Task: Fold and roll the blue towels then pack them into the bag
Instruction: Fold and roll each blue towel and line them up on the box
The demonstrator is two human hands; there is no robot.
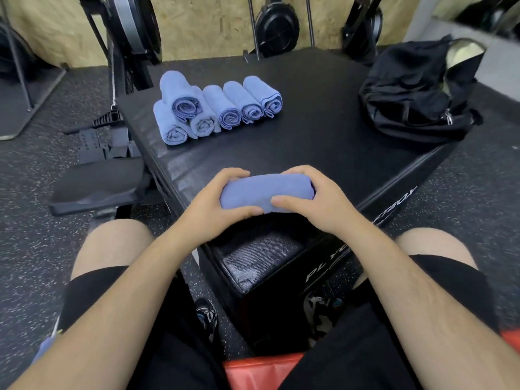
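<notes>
We see a black padded box (pixel 309 130) with white lettering (pixel 320 270) on its side, standing on a dark speckled floor (pixel 42 235) in front of a chipboard wall (pixel 202 26). To its left we find an exercise machine (pixel 126 38) with a hanging chain (pixel 113 77), grey footrests (pixel 95 147) and a flat black seat (pixel 95 184). Another round black machine (pixel 277 26) stands by the wall, and a red pad (pixel 253 372) shows at the bottom edge.
</notes>
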